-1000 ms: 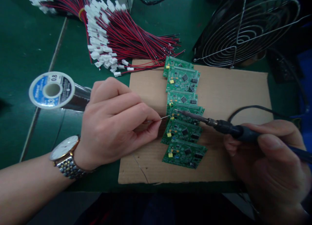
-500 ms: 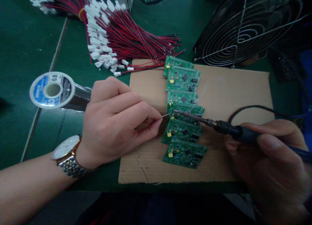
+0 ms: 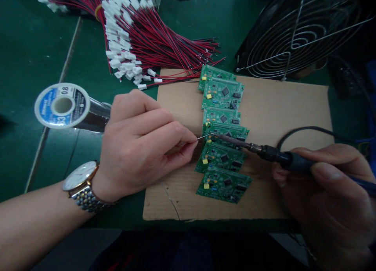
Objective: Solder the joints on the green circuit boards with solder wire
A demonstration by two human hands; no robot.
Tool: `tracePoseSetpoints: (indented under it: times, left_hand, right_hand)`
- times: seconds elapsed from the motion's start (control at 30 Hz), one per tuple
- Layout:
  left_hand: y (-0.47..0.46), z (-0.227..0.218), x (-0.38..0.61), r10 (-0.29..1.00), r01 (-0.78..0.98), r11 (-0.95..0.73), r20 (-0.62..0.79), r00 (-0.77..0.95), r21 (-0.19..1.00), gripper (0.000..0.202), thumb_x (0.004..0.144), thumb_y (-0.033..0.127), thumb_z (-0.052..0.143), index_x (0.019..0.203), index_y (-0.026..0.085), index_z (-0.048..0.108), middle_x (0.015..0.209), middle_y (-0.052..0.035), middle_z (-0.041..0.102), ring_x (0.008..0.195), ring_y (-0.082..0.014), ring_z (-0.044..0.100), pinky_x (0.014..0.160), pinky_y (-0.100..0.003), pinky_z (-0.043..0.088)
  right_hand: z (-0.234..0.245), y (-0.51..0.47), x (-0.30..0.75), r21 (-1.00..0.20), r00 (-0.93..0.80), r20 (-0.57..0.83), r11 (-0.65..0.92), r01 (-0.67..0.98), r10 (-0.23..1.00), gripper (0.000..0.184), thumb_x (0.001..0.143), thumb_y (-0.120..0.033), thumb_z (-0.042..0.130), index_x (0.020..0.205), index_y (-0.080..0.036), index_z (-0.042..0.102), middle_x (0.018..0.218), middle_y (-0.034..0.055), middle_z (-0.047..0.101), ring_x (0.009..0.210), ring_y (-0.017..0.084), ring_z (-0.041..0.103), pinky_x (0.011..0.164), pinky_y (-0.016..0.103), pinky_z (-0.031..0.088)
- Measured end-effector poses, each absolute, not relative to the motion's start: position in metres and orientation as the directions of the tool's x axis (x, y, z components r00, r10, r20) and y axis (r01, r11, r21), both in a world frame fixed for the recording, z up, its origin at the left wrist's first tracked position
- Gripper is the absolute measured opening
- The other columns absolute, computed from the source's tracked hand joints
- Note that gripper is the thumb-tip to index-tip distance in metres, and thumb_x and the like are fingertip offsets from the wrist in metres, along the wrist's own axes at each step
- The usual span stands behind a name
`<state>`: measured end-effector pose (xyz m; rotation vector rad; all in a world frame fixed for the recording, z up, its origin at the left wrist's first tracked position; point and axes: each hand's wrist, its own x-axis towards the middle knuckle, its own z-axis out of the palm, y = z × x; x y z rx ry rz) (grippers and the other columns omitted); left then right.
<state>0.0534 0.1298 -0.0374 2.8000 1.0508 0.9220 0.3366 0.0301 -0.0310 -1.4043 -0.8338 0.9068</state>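
Observation:
Several green circuit boards [image 3: 223, 157] lie overlapped in a column on a cardboard sheet [image 3: 273, 106]. My left hand [image 3: 141, 141], with a watch [image 3: 80, 181] on the wrist, pinches a thin solder wire [image 3: 203, 137] whose end meets a board near the column's middle. My right hand [image 3: 326, 192] grips a soldering iron [image 3: 264, 151] by its dark handle. The iron's tip touches the same board right at the wire's end.
A solder spool [image 3: 63, 106] marked 0.8 lies left of my hand on the green mat [image 3: 32, 40]. A bundle of red and black wires with white connectors [image 3: 147, 40] lies behind. A wire fan grille [image 3: 302, 32] stands at back right. The iron's cable [image 3: 305, 130] loops over the cardboard.
Both hands hold the same pose at the board. The view has shifted slightly; the wire tip and iron tip stay together on the same board.

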Motion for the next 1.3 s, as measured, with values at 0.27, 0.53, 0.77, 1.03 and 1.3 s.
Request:
tracePoseSetpoints:
  times: [0.27, 0.53, 0.77, 1.03, 1.3]
  left_hand:
    - [0.129, -0.039, 0.054, 0.610, 0.611, -0.766, 0.522, 0.596, 0.198, 0.021, 0.098, 0.035, 0.080, 0.084, 0.031, 0.066, 0.072, 0.0034, 0.065, 0.071, -0.0222, 0.053, 0.066, -0.046, 0.043]
    - [0.131, -0.040, 0.052, 0.598, 0.576, -0.785, 0.516, 0.613, 0.226, 0.017, 0.096, 0.033, 0.083, 0.086, 0.029, 0.069, 0.073, 0.0032, 0.065, 0.072, -0.0205, 0.052, 0.069, -0.042, 0.040]
    - [0.134, -0.041, 0.052, 0.572, 0.540, -0.807, 0.547, 0.612, 0.240, 0.018, 0.092, 0.028, 0.086, 0.085, 0.026, 0.070, 0.073, 0.0032, 0.065, 0.070, -0.0181, 0.053, 0.069, -0.040, 0.038]
    - [0.135, -0.036, 0.052, 0.563, 0.519, -0.816, 0.560, 0.608, 0.256, 0.016, 0.089, 0.024, 0.087, 0.086, 0.024, 0.071, 0.071, 0.0034, 0.066, 0.068, -0.0180, 0.055, 0.068, -0.041, 0.038]
    - [0.134, -0.038, 0.053, 0.563, 0.502, -0.818, 0.570, 0.599, 0.280, 0.016, 0.089, 0.022, 0.087, 0.085, 0.024, 0.071, 0.071, 0.0039, 0.067, 0.067, -0.0175, 0.055, 0.068, -0.040, 0.038]
  right_hand:
    - [-0.031, 0.030, 0.334, -0.999, 0.425, -0.049, -0.038, -0.035, 0.904, 0.008, 0.077, -0.018, 0.082, 0.084, -0.021, 0.080, 0.073, 0.0015, 0.076, 0.056, 0.019, 0.072, 0.045, 0.027, 0.059]
    - [-0.030, 0.023, 0.340, -0.994, 0.421, -0.094, -0.108, 0.009, 0.902, 0.014, 0.079, -0.024, 0.087, 0.090, -0.024, 0.078, 0.082, 0.0004, 0.074, 0.065, 0.017, 0.074, 0.057, 0.026, 0.063]
    - [-0.027, 0.025, 0.343, -0.985, 0.420, -0.150, -0.173, 0.016, 0.895, 0.016, 0.078, -0.027, 0.087, 0.090, -0.024, 0.078, 0.087, 0.0013, 0.074, 0.066, 0.017, 0.073, 0.060, 0.025, 0.062]
    - [-0.027, 0.030, 0.357, -0.988, 0.379, -0.145, -0.113, -0.105, 0.914, 0.008, 0.080, -0.027, 0.078, 0.087, -0.025, 0.076, 0.075, 0.0011, 0.071, 0.062, 0.016, 0.065, 0.056, 0.029, 0.058]
    - [-0.022, 0.058, 0.373, -0.997, 0.200, -0.057, -0.043, -0.071, 0.978, 0.009, 0.079, -0.026, 0.081, 0.087, -0.023, 0.077, 0.073, 0.0000, 0.069, 0.059, 0.017, 0.061, 0.053, 0.032, 0.054]
